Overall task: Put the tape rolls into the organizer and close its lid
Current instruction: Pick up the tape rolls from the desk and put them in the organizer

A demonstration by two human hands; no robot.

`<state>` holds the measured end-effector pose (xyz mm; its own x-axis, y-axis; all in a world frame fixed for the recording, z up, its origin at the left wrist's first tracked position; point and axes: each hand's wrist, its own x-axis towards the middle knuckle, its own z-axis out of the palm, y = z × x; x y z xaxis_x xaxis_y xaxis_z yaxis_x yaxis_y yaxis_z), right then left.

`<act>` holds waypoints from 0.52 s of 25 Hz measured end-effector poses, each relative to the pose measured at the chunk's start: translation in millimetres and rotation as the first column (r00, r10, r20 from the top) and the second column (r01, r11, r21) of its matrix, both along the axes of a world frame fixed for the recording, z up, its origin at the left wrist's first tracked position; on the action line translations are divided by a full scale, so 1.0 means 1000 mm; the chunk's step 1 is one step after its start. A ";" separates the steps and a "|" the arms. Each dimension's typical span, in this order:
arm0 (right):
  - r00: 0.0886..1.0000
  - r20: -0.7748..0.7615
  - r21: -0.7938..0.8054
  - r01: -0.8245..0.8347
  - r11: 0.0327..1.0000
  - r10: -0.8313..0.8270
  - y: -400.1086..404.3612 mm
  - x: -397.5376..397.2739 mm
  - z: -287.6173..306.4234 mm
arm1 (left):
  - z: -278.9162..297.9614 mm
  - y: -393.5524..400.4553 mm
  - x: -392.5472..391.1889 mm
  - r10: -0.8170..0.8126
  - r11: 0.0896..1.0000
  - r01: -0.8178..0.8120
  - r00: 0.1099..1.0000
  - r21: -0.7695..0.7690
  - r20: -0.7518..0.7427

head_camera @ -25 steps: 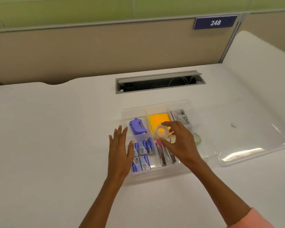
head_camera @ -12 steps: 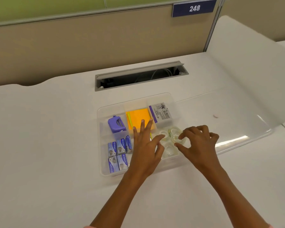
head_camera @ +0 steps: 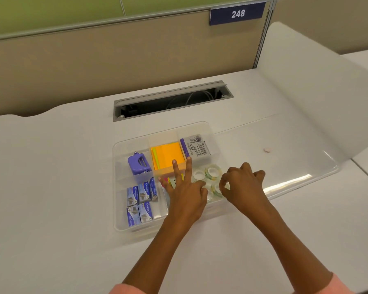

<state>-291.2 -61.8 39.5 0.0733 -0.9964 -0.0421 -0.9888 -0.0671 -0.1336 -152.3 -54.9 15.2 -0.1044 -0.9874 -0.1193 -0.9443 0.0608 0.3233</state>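
The clear plastic organizer point(head_camera: 118, 187) sits mid-desk, its clear lid point(head_camera: 289, 166) lying open flat to the right. Three clear tape rolls lie in the front right compartment: one point(head_camera: 199, 174), a second point(head_camera: 212, 171), and a third point(head_camera: 216, 189) partly under my fingers. My left hand point(head_camera: 186, 196) rests over the middle front compartment, index and middle fingers stretched out, thumb by the rolls. My right hand point(head_camera: 243, 185) hovers at the organizer's right wall with curled fingers, its thumb tip touching the third roll; whether it grips the roll is hidden.
Other compartments hold a purple punch point(head_camera: 138, 165), orange sticky notes point(head_camera: 168, 154), a white packet point(head_camera: 197, 147) and several blue staple boxes point(head_camera: 139, 201). An open cable slot point(head_camera: 172, 100) lies behind. A beige partition rises at the back and a white divider point(head_camera: 306, 81) stands on the right.
My right hand carried a tape roll from above the sticky notes into the front right compartment. My left hand moved from the organizer's left side to the rolls. The view shifted right.
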 end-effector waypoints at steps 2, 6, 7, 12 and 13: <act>0.996 0.080 -0.034 -0.026 0.999 0.028 -0.001 -0.004 -0.001 | -0.001 0.000 0.000 0.007 1.000 -0.007 1.000 -0.004 -0.007; 0.971 0.050 -0.094 -0.229 0.969 0.234 -0.007 -0.008 -0.006 | -0.001 -0.001 -0.001 0.028 1.000 -0.029 0.998 -0.012 -0.050; 0.962 0.041 -0.065 -0.268 0.961 0.271 -0.008 -0.009 -0.008 | -0.001 -0.001 -0.001 0.031 0.999 -0.032 0.998 -0.011 -0.062; 0.970 0.042 -0.009 -0.240 0.971 0.240 -0.010 -0.012 -0.016 | -0.002 -0.001 -0.001 0.037 0.999 -0.038 0.998 -0.019 -0.057; 0.972 0.054 -0.010 -0.227 0.974 0.227 -0.010 -0.011 -0.017 | -0.002 -0.001 -0.001 0.039 0.999 -0.041 0.998 -0.019 -0.058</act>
<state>-302.0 -71.9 22.6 0.2997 -0.9536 -0.0283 -0.9390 -0.2896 -0.1857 -153.6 -55.9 13.1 -0.0708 -0.9930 -0.0944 -0.9262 0.0303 0.3759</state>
